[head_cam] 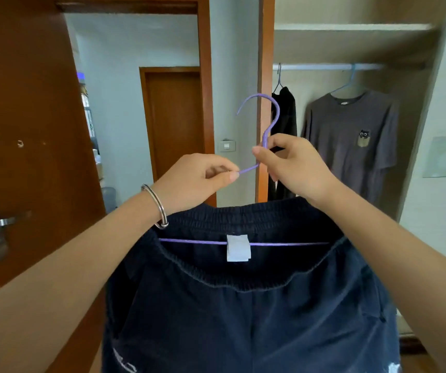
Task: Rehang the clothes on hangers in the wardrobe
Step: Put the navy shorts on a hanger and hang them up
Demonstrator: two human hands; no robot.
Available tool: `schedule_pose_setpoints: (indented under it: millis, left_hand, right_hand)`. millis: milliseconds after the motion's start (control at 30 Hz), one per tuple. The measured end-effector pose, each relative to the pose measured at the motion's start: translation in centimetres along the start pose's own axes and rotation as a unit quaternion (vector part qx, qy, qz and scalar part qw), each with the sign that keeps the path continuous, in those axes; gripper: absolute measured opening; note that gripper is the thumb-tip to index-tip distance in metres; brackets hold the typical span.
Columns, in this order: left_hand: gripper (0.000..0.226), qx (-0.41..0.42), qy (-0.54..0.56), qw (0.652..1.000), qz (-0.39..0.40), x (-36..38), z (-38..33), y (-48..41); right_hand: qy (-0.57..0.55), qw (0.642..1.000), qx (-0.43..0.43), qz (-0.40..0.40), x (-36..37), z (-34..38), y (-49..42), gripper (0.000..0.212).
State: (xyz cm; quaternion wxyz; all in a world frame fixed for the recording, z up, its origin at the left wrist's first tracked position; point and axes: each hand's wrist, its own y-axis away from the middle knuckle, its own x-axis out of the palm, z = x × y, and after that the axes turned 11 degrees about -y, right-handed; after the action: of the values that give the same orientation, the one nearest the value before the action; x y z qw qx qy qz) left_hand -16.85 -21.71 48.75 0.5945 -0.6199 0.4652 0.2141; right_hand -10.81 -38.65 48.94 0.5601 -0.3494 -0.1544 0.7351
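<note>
Dark navy shorts [243, 305] with a white label hang on a purple hanger [271, 117], whose lower bar runs through the elastic waistband. My left hand [197, 181] pinches the hanger's left shoulder wire. My right hand [294, 162] grips the neck just below the hook. I hold both up in front of the wardrobe's wooden frame. Behind them, the wardrobe rail [329, 67] carries a grey T-shirt [351, 141] on a light blue hanger and a black garment [283, 122] on a dark hanger.
A wooden door [28, 130] with a metal handle stands open at the left. Through the doorway there is a second brown door [176, 117] and a wall switch [226, 145]. A shelf [351, 28] spans the wardrobe above the rail.
</note>
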Motion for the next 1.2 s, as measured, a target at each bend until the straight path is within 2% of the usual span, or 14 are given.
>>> schedule_pose_setpoints:
  millis: [67, 133, 233, 300, 467, 533, 633, 867, 967, 1067, 1200]
  left_hand:
    - [0.034, 0.026, -0.064, 0.998, -0.008, -1.0, 3.9, -1.8]
    - [0.042, 0.003, -0.124, 0.992, 0.010, -1.1, 8.4, -3.0]
    - [0.035, -0.070, -0.061, 0.993, 0.067, 0.7, 14.4, -5.6]
    - [0.024, -0.064, -0.035, 0.995, 0.067, 2.5, 16.9, -7.6]
    - [0.048, -0.065, 0.009, 0.998, -0.017, 7.3, 20.0, -13.6]
    - [0.054, -0.060, 0.010, 0.997, -0.056, 9.1, 20.1, -16.4]
    - [0.058, -0.038, 0.036, 0.996, -0.066, 11.7, 19.1, -20.8]
    - [0.064, 0.027, 0.081, 0.996, 0.002, 18.8, 15.4, -31.1]
    - [0.065, 0.065, 0.122, 0.989, 0.056, 21.7, 13.8, -34.2]
    - [0.056, 0.135, 0.155, 0.973, 0.101, 23.6, 12.1, -36.1]
    - [0.043, 0.266, 0.176, 0.945, 0.072, 26.9, 9.9, -39.0]
  right_hand:
    - [-0.010, 0.999, 0.007, -0.038, 1.4, -1.3, -3.5, 0.025]
    - [-0.016, 0.998, 0.016, -0.062, 2.5, -2.7, -6.6, 0.025]
    - [-0.019, 0.997, 0.025, -0.072, 4.2, -4.8, -10.3, 0.025]
    - [0.010, 0.997, 0.028, -0.074, 5.3, -6.4, -12.1, 0.028]
    - [0.075, 0.993, 0.021, -0.091, 5.6, -10.7, -15.9, 0.032]
    - [0.103, 0.990, 0.015, -0.093, 5.0, -12.4, -17.2, 0.032]
    - [0.141, 0.986, 0.009, -0.085, 3.6, -15.0, -18.6, 0.026]
    - [0.154, 0.981, 0.047, -0.110, -1.6, -21.0, -21.8, 0.030]
    - [0.163, 0.972, 0.062, -0.156, -4.3, -23.1, -23.0, 0.033]
    - [0.184, 0.958, 0.084, -0.206, -6.9, -24.7, -23.1, 0.031]
    - [0.210, 0.936, 0.107, -0.263, -10.3, -26.5, -22.8, 0.032]
